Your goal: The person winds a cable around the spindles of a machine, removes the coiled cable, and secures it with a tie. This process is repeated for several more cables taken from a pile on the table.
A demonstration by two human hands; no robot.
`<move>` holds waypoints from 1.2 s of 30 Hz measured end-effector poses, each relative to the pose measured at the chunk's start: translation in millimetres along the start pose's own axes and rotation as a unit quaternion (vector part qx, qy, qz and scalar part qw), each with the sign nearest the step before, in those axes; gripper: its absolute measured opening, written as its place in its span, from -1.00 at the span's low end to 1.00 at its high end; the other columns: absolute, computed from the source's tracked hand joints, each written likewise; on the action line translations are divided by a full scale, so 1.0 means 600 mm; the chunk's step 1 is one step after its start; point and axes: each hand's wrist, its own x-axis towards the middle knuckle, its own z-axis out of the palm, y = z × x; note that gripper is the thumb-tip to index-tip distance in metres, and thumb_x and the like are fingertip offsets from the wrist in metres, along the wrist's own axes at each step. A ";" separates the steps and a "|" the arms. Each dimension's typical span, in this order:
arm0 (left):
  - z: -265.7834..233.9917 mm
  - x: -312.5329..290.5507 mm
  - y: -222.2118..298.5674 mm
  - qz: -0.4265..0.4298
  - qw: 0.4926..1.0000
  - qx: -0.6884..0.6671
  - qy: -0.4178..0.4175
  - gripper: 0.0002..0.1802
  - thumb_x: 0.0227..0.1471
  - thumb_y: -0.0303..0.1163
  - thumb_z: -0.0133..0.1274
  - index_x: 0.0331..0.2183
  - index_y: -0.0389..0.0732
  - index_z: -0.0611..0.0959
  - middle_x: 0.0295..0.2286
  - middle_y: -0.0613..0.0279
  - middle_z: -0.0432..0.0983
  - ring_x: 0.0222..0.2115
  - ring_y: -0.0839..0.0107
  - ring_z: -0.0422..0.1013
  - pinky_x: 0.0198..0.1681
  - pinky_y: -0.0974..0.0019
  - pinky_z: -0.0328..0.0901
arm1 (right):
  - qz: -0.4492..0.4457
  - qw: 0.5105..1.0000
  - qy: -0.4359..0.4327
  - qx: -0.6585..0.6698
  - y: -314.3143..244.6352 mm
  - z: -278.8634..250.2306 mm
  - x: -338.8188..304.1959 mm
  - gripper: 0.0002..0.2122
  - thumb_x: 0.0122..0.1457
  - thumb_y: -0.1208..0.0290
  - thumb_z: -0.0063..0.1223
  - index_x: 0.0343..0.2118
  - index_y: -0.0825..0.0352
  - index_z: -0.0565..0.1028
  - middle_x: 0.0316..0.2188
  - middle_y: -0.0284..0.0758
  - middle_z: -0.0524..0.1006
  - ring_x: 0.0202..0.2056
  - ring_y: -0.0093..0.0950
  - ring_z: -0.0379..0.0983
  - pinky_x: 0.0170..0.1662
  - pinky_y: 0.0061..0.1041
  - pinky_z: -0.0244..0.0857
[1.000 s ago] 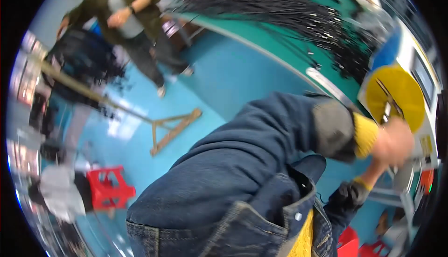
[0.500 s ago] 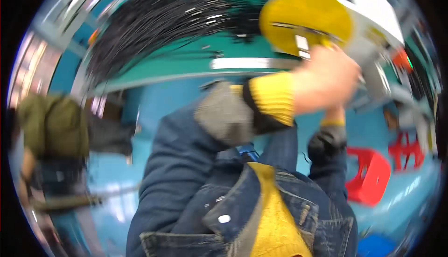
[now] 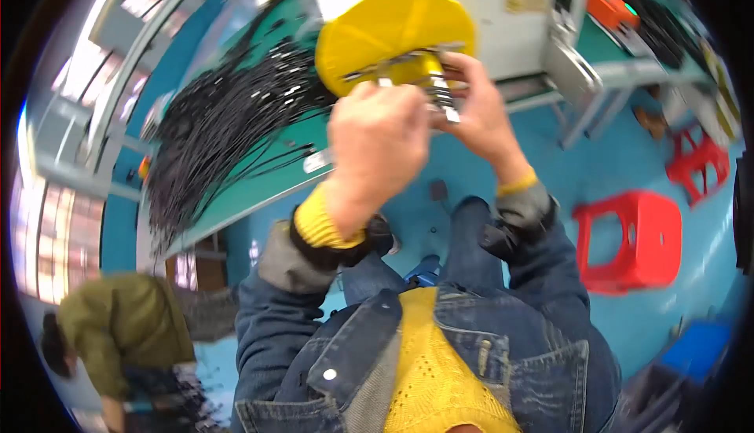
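A yellow round plate [image 3: 397, 24] stands on the front of a white machine [image 3: 503, 20], with a metal bar [image 3: 404, 57] across its lower part. My left hand [image 3: 377, 146] is closed just below the plate, at the left part of the bar; its fingertips are hidden from me by the back of the hand. On the other side, my right hand [image 3: 485, 115] curls its thumb and fingers around a shiny metal fitting [image 3: 444, 97] that juts out from the bar. Both hands are close together, with fingertips almost meeting at the fitting.
A heap of black cables [image 3: 236, 111] covers the green table [image 3: 259, 177] to the left. Right of me stand red plastic stools [image 3: 660, 236]. A metal flap [image 3: 572, 75] sticks out at the machine's right. Another person [image 3: 129, 331] bends over at the lower left.
My view has swung toward the right, so the machine sits more central. My right hand, mostly hidden behind the left before, now shows at the fitting. The left hand is now left of it.
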 end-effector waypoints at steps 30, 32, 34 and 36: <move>0.094 0.003 0.023 -0.212 0.973 -0.084 -0.033 -0.45 -0.21 -0.34 -0.06 -0.17 -0.54 0.36 -0.07 -0.28 0.17 -0.05 -0.09 0.10 -0.09 0.08 0.15 | 0.042 0.992 0.011 0.119 0.010 0.013 -0.030 -0.43 0.14 0.26 -0.17 0.15 0.38 -0.03 0.07 -0.10 0.15 0.05 -0.30 0.16 0.06 -0.37 0.07; 0.056 -0.002 0.012 -0.107 0.986 -0.050 -0.113 -0.58 -0.21 -0.35 -0.07 -0.30 -0.49 0.46 -0.21 -0.20 0.30 -0.17 0.01 0.19 -0.19 0.13 0.18 | 0.026 0.991 0.030 0.125 0.024 0.016 -0.027 -0.50 0.15 0.34 -0.20 0.13 0.41 0.02 0.03 -0.12 0.20 0.00 -0.32 0.22 0.04 -0.38 0.12; 0.052 -0.002 0.004 -0.042 0.987 -0.043 -0.150 -0.64 -0.20 -0.36 -0.07 -0.36 -0.47 0.51 -0.28 -0.16 0.37 -0.24 0.06 0.23 -0.25 0.15 0.20 | 0.014 0.992 0.051 0.117 0.035 0.024 -0.028 -0.53 0.16 0.38 -0.22 0.12 0.42 0.05 0.01 -0.13 0.23 -0.02 -0.32 0.24 0.02 -0.39 0.14; 0.073 -0.020 -0.003 -0.050 0.997 -0.057 -0.031 -0.76 -0.20 -0.37 -0.08 -0.53 -0.37 0.56 -0.46 -0.04 0.42 -0.39 0.18 0.26 -0.38 0.23 0.19 | -0.040 0.992 0.105 0.051 0.048 0.041 -0.040 -0.60 0.16 0.42 -0.26 0.06 0.44 0.13 -0.04 -0.12 0.28 -0.06 -0.31 0.28 0.04 -0.35 0.12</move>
